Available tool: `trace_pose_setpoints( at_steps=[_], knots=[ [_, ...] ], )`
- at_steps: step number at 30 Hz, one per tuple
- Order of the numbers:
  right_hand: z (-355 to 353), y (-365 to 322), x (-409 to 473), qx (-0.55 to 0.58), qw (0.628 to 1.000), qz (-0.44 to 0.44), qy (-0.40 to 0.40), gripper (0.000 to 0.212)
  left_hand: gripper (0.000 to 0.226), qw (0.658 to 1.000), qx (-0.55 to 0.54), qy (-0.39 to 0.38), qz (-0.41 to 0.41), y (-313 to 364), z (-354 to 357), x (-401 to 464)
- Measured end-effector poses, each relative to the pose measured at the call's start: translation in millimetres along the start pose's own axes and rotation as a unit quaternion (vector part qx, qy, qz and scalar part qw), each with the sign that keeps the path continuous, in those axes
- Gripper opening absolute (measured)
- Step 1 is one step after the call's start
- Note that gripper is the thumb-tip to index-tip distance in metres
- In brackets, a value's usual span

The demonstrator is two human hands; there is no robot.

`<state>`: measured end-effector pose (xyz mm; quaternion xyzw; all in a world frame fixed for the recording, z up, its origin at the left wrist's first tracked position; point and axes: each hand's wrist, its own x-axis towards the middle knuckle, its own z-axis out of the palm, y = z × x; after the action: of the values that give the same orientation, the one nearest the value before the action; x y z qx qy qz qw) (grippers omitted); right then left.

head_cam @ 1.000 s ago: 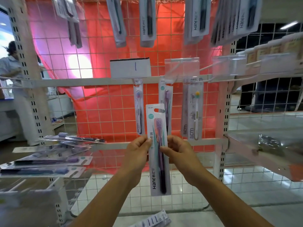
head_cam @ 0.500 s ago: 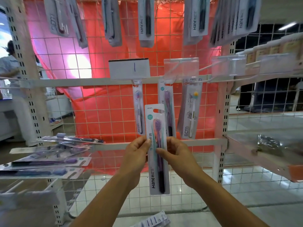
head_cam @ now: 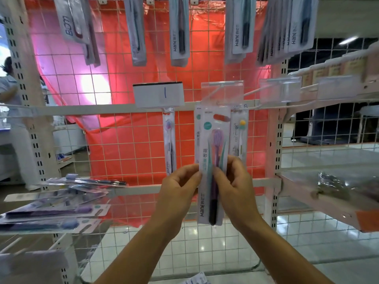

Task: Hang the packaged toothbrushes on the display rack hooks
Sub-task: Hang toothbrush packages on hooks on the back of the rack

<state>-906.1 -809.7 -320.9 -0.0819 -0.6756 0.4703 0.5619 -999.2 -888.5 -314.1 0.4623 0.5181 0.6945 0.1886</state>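
Observation:
A white packaged toothbrush (head_cam: 212, 140) with a purple brush and teal accents stands upright in front of the wire rack, its top at the middle hook (head_cam: 220, 93) under a clear tag holder. My left hand (head_cam: 180, 185) pinches the pack's left edge and my right hand (head_cam: 231, 181) pinches its right edge near the middle. Behind it hangs another pack (head_cam: 198, 128) on the same hook. A yellow-headed brush pack (head_cam: 240, 132) hangs just right, and a thin pack (head_cam: 169, 140) hangs to the left.
Several packs hang from the top row (head_cam: 178, 29). A loose pile of toothbrush packs (head_cam: 51, 212) lies on the left shelf. A tilted shelf (head_cam: 328, 197) juts out at right. A labelled tag (head_cam: 159, 94) marks the left hook. A person stands at far left.
Both hands have raised the pack up and to the right, from below the hanging packs to the middle hook, where it now covers the pack behind.

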Motion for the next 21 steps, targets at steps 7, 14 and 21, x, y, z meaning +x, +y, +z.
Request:
trace_pose_setpoints(
  at_steps=[7, 14, 21],
  knots=[
    [-3.4, -16.4, 22.4, 0.001, 1.000, -0.001, 0.019, 0.008, 0.019, 1.000, 0.003, 0.003, 0.023, 12.4, 11.9, 9.1],
    [-4.4, -2.6, 33.2, -0.027, 0.999, 0.020, 0.014, 0.012, 0.021, 0.999, 0.020, 0.033, 0.002, 7.4, 15.4, 15.0],
    [-2.5, 12.6, 40.5, -0.036, 0.999, 0.017, 0.004, 0.012, 0.020, 0.998, 0.026, 0.049, -0.032, -1.8, 13.9, 23.1]
  ],
)
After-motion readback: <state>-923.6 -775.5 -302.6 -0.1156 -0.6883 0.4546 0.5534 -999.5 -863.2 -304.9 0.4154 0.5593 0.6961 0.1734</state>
